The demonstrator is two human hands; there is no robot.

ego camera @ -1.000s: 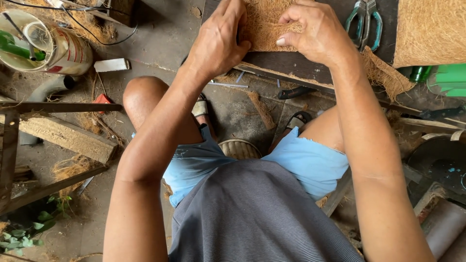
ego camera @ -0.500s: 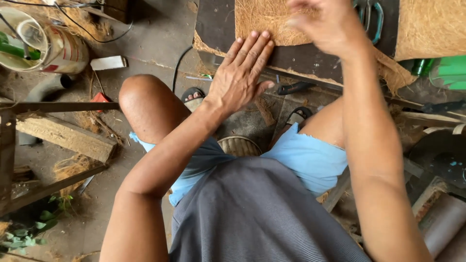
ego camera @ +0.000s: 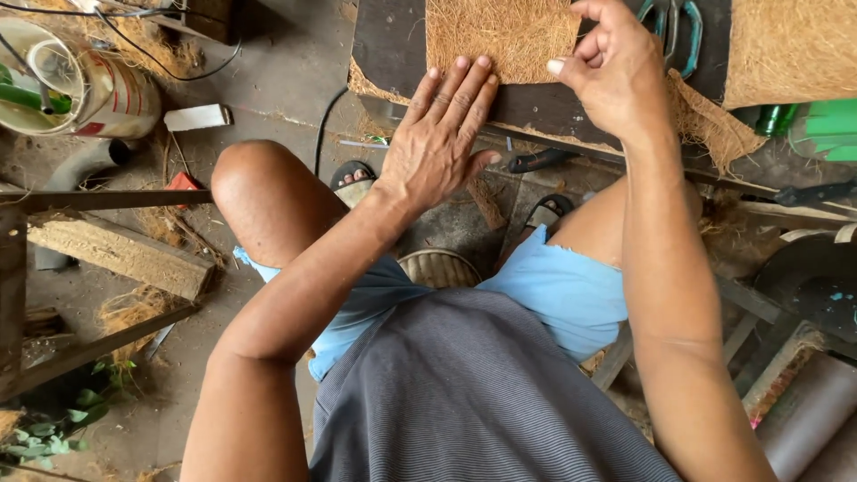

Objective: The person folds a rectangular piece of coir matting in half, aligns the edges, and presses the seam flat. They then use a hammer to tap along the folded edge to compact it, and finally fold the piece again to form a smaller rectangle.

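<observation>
Brown coconut-fibre mat piece (ego camera: 500, 36) lies flat on the dark work board (ego camera: 384, 45) at top centre, near edge square to the person; its far end runs out of frame, so long axis can't be called. Surface is coarse, matted, tan-brown, edges fairly straight, with a frayed strip of the same fibre (ego camera: 710, 120) hanging off the board's front to the right. Left hand (ego camera: 437, 143) is flat, fingers together and extended, fingertips (ego camera: 460, 67) pressing on the mat's near edge, nothing gripped. Right hand (ego camera: 616, 71) is curled at the mat's right edge, thumb and fingers pinched together (can't tell whether they actually hold fibre). Teal-handled pliers (ego camera: 674, 31) lie on the board just beside the right hand; a second fibre mat (ego camera: 790, 49) sits further right, apart from the first. Below the board edge: black-handled tool (ego camera: 540, 161), sandalled feet, bare knees, blue shorts. Left side: white bucket (ego camera: 89, 85) with green tool inside, small white block (ego camera: 196, 116), black cable (ego camera: 326, 116), rough timber beam (ego camera: 116, 254). Green bottle (ego camera: 777, 116) at right.
</observation>
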